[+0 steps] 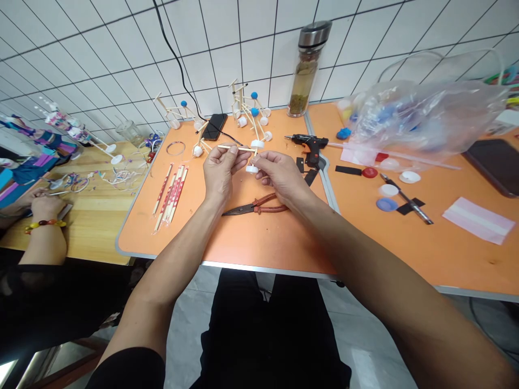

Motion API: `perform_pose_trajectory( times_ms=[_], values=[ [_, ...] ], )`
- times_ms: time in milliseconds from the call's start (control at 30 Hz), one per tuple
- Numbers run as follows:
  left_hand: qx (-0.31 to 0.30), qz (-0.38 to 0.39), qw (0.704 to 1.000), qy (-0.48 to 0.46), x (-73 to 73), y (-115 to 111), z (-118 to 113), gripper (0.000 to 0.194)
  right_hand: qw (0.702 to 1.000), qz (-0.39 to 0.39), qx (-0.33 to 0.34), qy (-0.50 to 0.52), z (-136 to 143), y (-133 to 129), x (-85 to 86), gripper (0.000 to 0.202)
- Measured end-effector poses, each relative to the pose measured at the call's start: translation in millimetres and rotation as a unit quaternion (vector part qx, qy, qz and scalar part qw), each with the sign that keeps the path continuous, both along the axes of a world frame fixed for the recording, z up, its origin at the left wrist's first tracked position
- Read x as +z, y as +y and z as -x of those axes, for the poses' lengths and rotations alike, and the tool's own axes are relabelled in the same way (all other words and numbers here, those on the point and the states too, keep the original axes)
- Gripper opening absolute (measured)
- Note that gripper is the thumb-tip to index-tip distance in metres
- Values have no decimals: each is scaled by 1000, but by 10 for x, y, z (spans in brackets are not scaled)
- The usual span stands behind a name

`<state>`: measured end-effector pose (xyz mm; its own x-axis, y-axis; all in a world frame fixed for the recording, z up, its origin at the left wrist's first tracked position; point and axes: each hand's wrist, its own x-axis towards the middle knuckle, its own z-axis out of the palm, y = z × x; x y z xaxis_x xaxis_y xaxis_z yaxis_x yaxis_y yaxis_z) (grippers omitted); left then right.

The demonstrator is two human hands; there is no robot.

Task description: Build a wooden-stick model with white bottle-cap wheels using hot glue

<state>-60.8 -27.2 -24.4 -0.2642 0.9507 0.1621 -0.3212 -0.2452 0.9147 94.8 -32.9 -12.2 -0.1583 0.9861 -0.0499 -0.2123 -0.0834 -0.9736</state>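
Note:
Above the orange table [263,254], my left hand [222,168] pinches a thin wooden stick [239,149] that points sideways. My right hand [279,172] grips a small piece with white round caps [257,144] at its upper and lower ends, close to the stick's right end. The fingertips hide where stick and piece meet. Just below my right hand lie pliers [259,207] with red-brown handles. To the left are paper-wrapped sticks [174,194]. Behind my hands stand stick figures [247,111] with blue balls and white wheels.
A black glue gun [311,143] and a tea bottle [306,70] stand right of centre. Farther right are a plastic bag [421,116], bottle caps [386,204], a pen [409,201] and a dark phone [492,166]. At far left, a person's hands [44,202] rest near a wooden table [93,232].

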Motion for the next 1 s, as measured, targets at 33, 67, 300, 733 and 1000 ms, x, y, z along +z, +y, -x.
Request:
perform_pose_trajectory(
  times_ms=[33,67,300,733,1000],
  values=[
    [-1,-1,1000,1,-1,-3,0,33,1000,-1,0,2,0,3,-4,10],
    [-2,-3,1000,2,-2,-6,1,33,1000,-2,1,3,0,6,-8,9],
    [-8,-19,1000,-3,-10,-6,3,31,1000,6,1,8,12,6,7,10],
    [-11,-22,1000,-3,-24,6,8,37,1000,-3,7,0,-5,-3,5,10],
    [-14,-25,1000,-4,-22,4,9,33,1000,-1,7,-4,4,1,15,10]
  ],
)
